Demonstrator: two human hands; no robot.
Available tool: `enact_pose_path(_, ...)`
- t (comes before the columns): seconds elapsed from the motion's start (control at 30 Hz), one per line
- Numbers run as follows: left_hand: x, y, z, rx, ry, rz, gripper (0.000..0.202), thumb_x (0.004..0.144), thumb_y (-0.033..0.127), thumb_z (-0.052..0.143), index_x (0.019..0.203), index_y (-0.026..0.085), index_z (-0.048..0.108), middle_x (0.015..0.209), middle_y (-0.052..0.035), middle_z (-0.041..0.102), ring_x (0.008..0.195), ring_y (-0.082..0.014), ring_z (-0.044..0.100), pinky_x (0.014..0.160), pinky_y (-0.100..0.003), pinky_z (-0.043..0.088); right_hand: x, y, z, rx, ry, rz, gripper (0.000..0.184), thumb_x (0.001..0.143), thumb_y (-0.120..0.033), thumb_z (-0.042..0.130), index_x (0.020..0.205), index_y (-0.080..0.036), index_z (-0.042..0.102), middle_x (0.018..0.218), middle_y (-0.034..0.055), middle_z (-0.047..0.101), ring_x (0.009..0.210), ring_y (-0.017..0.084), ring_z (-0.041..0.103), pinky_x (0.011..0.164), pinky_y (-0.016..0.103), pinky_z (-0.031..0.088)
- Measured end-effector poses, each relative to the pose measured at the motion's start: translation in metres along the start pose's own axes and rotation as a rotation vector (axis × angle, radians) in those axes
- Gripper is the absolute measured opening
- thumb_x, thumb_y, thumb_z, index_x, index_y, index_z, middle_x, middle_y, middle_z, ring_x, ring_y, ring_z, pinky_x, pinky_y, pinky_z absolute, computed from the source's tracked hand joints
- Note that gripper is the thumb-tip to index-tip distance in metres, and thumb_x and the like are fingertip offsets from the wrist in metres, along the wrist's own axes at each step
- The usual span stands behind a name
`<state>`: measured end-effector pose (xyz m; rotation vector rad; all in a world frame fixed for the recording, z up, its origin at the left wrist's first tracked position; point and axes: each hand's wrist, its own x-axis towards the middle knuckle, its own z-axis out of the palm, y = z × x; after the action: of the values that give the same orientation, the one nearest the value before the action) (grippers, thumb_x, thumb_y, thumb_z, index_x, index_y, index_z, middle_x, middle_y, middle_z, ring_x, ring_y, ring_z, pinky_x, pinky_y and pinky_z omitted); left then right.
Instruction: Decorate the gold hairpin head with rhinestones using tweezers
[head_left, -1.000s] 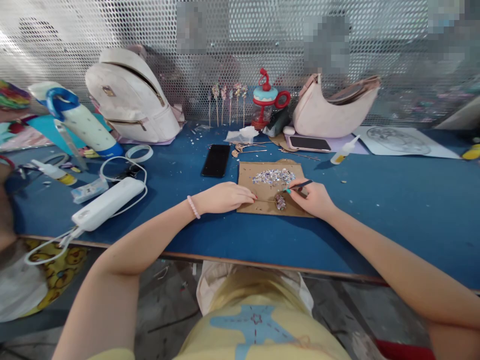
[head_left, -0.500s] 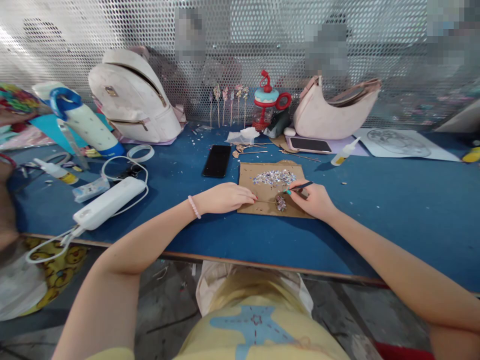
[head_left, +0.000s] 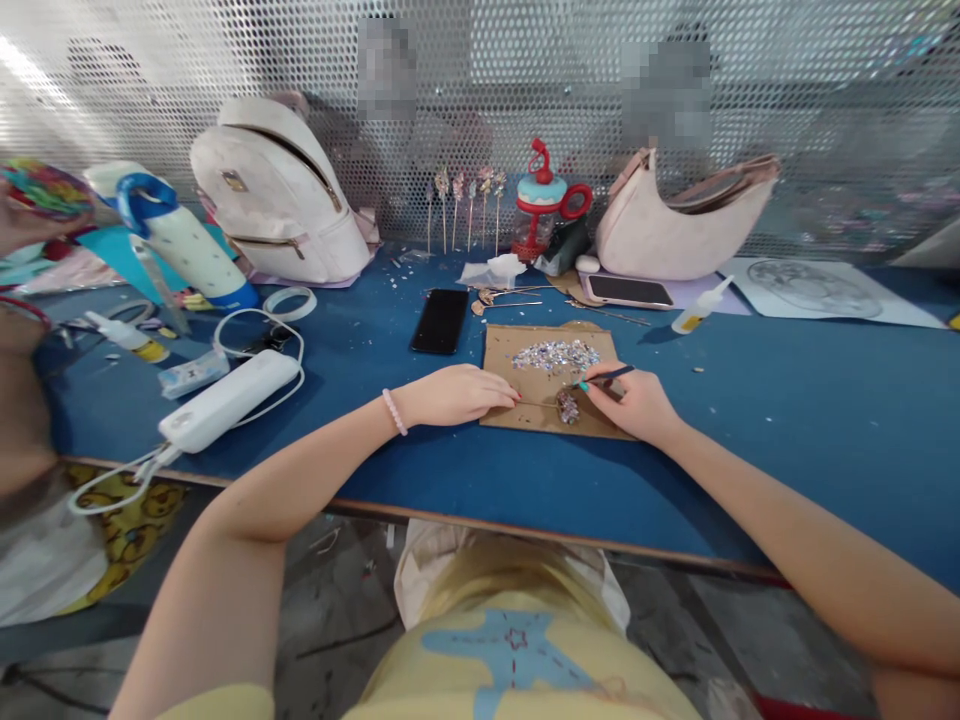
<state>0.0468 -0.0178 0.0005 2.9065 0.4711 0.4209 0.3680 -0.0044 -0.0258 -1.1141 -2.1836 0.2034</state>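
My left hand (head_left: 465,393) rests at the left edge of a brown cardboard sheet (head_left: 499,345), fingers pinched on the end of a thin stick (head_left: 538,404). The stick lies across the cardboard, and its right end carries a head crusted with small sparkling stones (head_left: 568,406). In my right hand (head_left: 637,402) are slim dark tweezers (head_left: 619,371), held like a pen with the tip just above the crusted head. Whether the tip grips a stone is too small to tell. Behind it on the cardboard spreads a pile of loose glittering rhinestones (head_left: 556,354).
Behind the cardboard are a black phone (head_left: 440,321), several loose sticks (head_left: 517,298), a second phone (head_left: 628,290) and a glue bottle (head_left: 701,307). A white power bank (head_left: 229,400) with cables lies left. Bags, a red-lidded cup (head_left: 541,195) and upright decorated sticks (head_left: 470,205) line the mesh wall.
The whole view has shifted slightly, so things appear a little further right. Both hands keep nearly the same places, with the tweezers still by the crusted head.
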Motion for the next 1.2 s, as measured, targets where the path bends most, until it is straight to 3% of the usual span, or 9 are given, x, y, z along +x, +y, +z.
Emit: enact_pose_path(1.2,0.0004,-0.0026,0.0033,-0.077,0.025,-0.008,0.025,0.100,0.029,0.058,0.121,0.017,0.063,0.127,-0.0100,0.064,0.117,-0.0238,0.062,0.101,-0.047,0.053,0.0004,0.0035,0.0023,0.002,-0.010,-0.031,0.012,0.084,-0.027,0.057,0.090,-0.022,0.067,0.087,0.0054,0.078,0.073,0.022,0.074,0.066,0.032,0.059)
